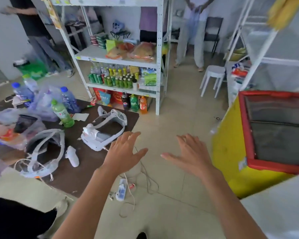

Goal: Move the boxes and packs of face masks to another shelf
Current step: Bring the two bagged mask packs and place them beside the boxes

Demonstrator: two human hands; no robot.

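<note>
My left hand (125,152) and my right hand (188,152) are stretched out in front of me, palms down, fingers spread, holding nothing, above the tiled floor. A white metal shelf unit (160,54) stands ahead with stacked green and red packs (100,40), snack bags and several drink bottles on its levels. I cannot make out any face mask boxes or packs for certain. A second white shelf (259,49) stands at the right, mostly bare.
A dark low table (86,163) at the left holds white headsets (104,133), bottles and plastic bags. A yellow and red chest freezer (231,152) is at the right. A white stool (213,76), a power strip with cables (121,189), and two standing people are around.
</note>
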